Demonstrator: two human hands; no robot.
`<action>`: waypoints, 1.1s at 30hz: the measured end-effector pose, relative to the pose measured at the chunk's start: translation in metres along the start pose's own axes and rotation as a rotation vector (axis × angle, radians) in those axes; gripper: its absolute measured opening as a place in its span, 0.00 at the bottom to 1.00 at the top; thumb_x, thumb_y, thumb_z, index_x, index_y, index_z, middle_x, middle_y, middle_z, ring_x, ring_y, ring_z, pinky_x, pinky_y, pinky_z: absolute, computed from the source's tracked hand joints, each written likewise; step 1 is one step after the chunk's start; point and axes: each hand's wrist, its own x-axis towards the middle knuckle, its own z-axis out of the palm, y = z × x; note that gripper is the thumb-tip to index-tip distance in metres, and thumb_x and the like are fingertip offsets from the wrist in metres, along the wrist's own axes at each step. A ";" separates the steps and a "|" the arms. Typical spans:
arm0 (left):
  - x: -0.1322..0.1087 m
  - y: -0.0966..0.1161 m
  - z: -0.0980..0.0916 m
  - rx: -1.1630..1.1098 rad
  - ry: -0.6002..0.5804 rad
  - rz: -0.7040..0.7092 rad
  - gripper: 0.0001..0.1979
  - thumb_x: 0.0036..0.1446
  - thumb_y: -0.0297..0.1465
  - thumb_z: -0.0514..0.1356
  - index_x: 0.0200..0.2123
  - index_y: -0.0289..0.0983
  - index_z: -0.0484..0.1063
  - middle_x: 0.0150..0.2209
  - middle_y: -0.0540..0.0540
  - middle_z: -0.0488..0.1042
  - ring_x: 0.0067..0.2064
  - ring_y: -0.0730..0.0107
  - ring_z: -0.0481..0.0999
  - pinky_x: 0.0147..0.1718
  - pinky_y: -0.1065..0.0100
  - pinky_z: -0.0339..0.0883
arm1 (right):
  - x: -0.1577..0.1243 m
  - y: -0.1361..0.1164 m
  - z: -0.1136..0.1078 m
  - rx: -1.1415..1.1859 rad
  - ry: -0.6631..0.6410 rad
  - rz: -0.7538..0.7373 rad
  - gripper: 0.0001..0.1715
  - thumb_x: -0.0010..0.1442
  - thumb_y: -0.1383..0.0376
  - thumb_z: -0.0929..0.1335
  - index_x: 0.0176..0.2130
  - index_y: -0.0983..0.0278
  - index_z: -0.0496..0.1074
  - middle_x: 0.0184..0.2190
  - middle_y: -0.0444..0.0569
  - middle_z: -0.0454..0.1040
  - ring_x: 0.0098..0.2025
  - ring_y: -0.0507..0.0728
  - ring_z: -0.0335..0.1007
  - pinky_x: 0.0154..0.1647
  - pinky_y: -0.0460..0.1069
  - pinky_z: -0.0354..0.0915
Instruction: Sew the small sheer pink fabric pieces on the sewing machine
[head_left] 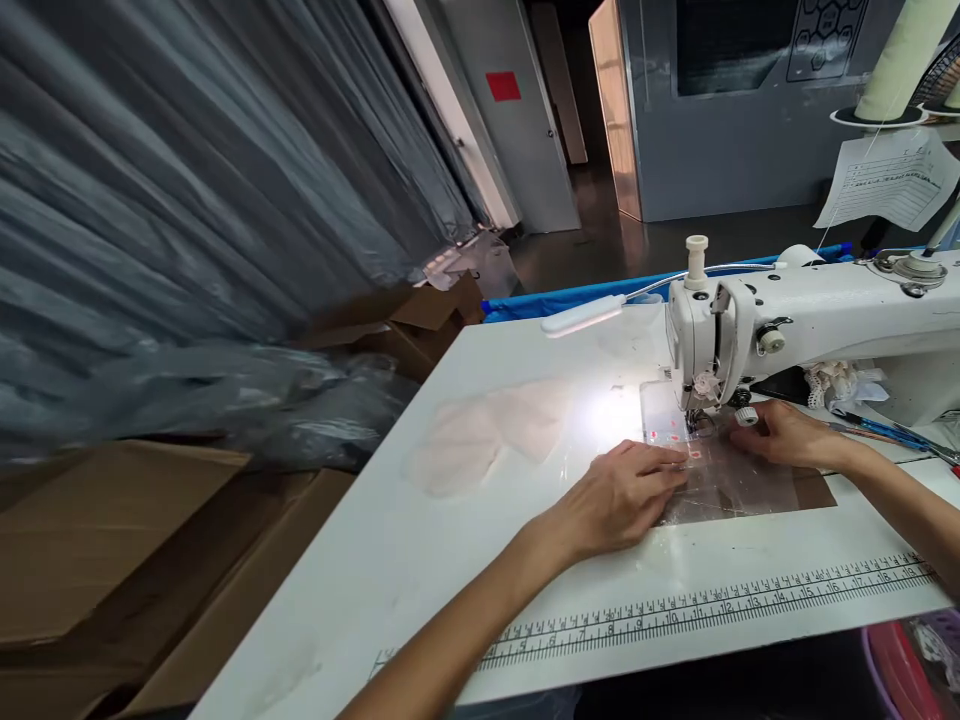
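My left hand [630,492] lies with its fingers stretched out on a clear sheet [739,485], just left of the sewing machine's presser foot [699,420]. Small red marks show on the sheet near the needle. To the right of the foot, my right hand [784,435] has its fingers curled together by a small white knob [746,416]; whatever they pinch is hidden. The white sewing machine [817,315] stands over the sheet, its lamp brightening the table left of the needle. Beneath the sheet's right part is a brown patch [814,490].
Pale sheer fabric pieces [491,430] lie on the white table [360,560]. A ruler strip [675,615] runs along the front edge. Scissors and pens [892,430] are right of my right hand. Cardboard boxes [225,560] stand left, and a thread cone [904,65] rises behind.
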 end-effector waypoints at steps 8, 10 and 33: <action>-0.002 0.008 0.009 -0.151 0.107 -0.204 0.14 0.67 0.37 0.53 0.49 0.39 0.75 0.51 0.38 0.76 0.48 0.57 0.77 0.46 0.52 0.72 | -0.015 -0.011 0.002 0.132 -0.047 0.004 0.08 0.56 0.62 0.70 0.29 0.62 0.67 0.22 0.40 0.67 0.25 0.52 0.63 0.25 0.46 0.59; -0.001 0.016 0.004 -0.322 0.145 -0.390 0.17 0.66 0.41 0.52 0.47 0.38 0.74 0.42 0.41 0.77 0.38 0.64 0.77 0.38 0.58 0.74 | -0.017 -0.021 0.013 0.303 -0.090 0.054 0.08 0.58 0.62 0.70 0.32 0.63 0.69 0.23 0.40 0.67 0.25 0.50 0.62 0.24 0.45 0.59; 0.005 0.018 0.004 -0.710 0.184 -0.974 0.25 0.50 0.36 0.63 0.51 0.36 0.64 0.27 0.53 0.75 0.20 0.74 0.73 0.20 0.71 0.69 | -0.012 0.011 0.044 -0.346 0.135 -0.600 0.19 0.68 0.66 0.62 0.56 0.63 0.73 0.47 0.58 0.71 0.48 0.61 0.67 0.48 0.59 0.71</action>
